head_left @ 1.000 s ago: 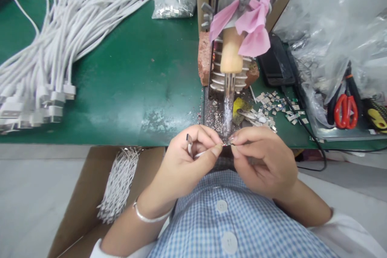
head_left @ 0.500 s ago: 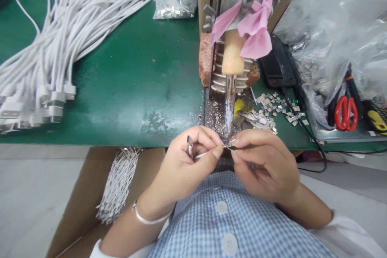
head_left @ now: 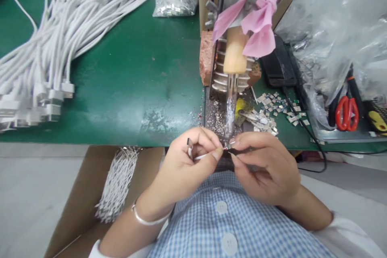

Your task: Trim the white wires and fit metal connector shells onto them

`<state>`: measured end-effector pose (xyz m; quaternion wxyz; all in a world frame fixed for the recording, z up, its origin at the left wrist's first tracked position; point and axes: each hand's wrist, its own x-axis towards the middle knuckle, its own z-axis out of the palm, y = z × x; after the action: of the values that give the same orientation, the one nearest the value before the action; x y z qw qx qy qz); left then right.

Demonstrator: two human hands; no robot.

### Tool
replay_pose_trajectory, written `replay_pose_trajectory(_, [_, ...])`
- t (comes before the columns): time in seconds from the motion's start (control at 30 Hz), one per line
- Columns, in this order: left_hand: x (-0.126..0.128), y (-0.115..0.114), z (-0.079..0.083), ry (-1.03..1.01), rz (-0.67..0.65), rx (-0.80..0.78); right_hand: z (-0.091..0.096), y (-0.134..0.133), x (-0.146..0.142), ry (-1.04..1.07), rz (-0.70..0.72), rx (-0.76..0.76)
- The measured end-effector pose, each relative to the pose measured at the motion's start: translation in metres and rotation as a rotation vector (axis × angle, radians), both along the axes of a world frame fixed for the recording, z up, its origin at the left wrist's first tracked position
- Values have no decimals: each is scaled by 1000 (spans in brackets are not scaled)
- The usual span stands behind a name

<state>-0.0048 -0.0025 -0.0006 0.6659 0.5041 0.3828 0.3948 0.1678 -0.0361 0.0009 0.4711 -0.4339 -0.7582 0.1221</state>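
Holding a white cable (head_left: 200, 156) close to an iron (head_left: 230, 117)

At far left, on the green table (head_left: 130, 88), a big pile of white cords (head_left: 60, 48) with plugs at the near end. Lower down, in a brown box (head_left: 72, 205), a bunch of thin white strings of cable (head_left: 116, 185). Next, reaches up from the bottom with the left arm (head_left: 133, 229), with a shiny bangle (head_left: 148, 221) around it. Curls the fingers of the left hand (head_left: 190, 161) and points the thumb to the right. Pinches the white cable with thumb and finger pressed together, with one dark-tipped plug sticking up out of the curl.

In the middle, in the air by the table's near edge, a tiny metal piece (head_left: 232, 142) at the cable's end. Just beyond, the iron, pointing down toward the fingertips, with a pink cloth (head_left: 261, 40) tied higher up.

Holds the right hand (head_left: 267, 165) facing the left one, with fingers bent and thumb underneath. Touches the tiny metal piece with a right fingertip; hard to tell if pinched or only touched.

Farther right, many flat metal bits (head_left: 272, 105), a black phone (head_left: 278, 64) and a red-handled tool (head_left: 346, 113).
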Motion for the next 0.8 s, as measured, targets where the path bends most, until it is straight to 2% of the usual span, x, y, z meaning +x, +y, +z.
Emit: replay_pose_trajectory(0.8, [1, 2, 5, 1, 5, 27, 1, 2, 0, -22, -26, 10])
